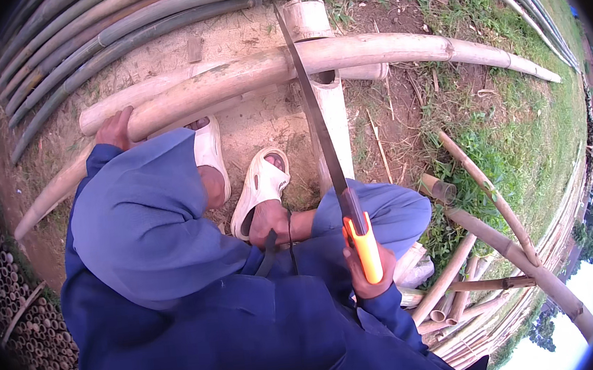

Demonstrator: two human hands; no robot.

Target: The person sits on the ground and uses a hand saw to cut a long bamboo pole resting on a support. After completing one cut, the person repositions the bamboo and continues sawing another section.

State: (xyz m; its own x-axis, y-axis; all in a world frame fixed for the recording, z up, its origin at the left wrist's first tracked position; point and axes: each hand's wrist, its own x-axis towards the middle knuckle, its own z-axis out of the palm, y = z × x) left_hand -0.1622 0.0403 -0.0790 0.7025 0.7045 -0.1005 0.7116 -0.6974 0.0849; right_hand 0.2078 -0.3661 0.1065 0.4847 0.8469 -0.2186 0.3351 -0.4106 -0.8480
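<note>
My right hand (373,271) is wrapped around the orange handle of a handsaw (325,137). The saw's long dark blade points away from me and lies across a thick, pale bamboo pole (383,48). That pole runs left to right and rests over an upright-looking bamboo support (332,108) that has a dark opening near the crossing. At the pole's left end my left hand (115,129) is closed around it, its fingers partly hidden. Another pale bamboo pole (110,111) lies just behind, and one more slants down at the left. Whether the teeth are in a cut is not visible.
Several bamboo poles (134,19) lie side by side at the far left. A stack of cut bamboo (22,315) shows its ends at lower left. Loose bamboo pieces (498,238) lie at right on grass. My sandalled feet (261,184) are below the pole.
</note>
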